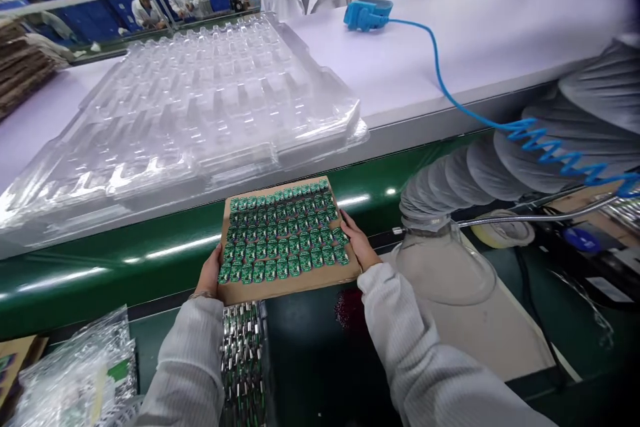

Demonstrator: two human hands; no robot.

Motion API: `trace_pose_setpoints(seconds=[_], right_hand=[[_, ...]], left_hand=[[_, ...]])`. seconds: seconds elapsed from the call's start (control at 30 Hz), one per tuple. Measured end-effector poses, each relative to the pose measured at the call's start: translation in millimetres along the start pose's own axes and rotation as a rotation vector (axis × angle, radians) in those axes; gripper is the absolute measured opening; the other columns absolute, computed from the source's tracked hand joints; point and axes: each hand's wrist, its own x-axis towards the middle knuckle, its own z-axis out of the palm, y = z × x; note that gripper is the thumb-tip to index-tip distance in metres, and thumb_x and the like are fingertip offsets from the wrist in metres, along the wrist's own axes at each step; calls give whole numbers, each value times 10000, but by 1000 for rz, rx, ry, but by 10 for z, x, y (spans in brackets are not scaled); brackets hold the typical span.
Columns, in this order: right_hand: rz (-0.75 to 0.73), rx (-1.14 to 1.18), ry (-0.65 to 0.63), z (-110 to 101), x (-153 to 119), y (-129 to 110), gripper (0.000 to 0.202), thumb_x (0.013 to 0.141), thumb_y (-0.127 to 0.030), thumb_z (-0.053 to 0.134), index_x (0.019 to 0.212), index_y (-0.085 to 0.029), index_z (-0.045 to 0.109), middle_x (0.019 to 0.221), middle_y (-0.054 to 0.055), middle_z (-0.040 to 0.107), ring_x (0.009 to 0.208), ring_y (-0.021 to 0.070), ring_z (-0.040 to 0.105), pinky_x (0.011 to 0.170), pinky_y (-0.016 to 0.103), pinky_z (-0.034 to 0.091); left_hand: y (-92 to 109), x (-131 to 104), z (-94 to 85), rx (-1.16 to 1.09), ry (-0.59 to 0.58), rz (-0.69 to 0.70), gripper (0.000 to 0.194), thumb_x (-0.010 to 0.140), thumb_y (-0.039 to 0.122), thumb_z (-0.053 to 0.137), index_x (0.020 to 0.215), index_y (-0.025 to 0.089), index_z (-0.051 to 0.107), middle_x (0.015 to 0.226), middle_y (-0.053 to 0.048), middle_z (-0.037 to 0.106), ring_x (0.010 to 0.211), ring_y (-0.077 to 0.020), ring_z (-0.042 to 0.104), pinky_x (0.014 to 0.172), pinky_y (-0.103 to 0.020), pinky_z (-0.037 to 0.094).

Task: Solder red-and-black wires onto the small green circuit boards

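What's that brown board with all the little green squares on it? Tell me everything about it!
The brown board looks like flat cardboard, held roughly level over the green belt. Rows of small green circuit boards cover most of its top. The left hand grips its left edge and the right hand its right edge.

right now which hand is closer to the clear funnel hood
Right. The right hand grips the cardboard sheet's right edge, beside the hood; the left hand holds the far left edge.
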Motion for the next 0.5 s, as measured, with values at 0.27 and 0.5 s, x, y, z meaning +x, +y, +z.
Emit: trace_pose_setpoints(seconds=[0.27, 0.5], right_hand=[[121, -83, -15, 122, 154, -222, 366, 946, -363, 576, 1264, -186, 545, 1262, 96, 570, 1065, 215, 602, 897, 429, 542], [233, -202, 43, 162, 431, -373, 361, 952, -386, 564, 1246, -177, 548, 1195, 90, 594, 991, 193, 619, 841, 398, 558]], left_hand=[[-57, 47, 61, -12, 9, 65, 428, 857, 508, 579, 1065, 162, 721, 900, -93, 759, 749, -243, 713, 688, -350, 569], [-175, 188, 259, -44, -1, 131, 412, 928, 493, 531, 1071, 130, 663, 985, -74, 716, 871, -177, 679, 860, -393, 541]])
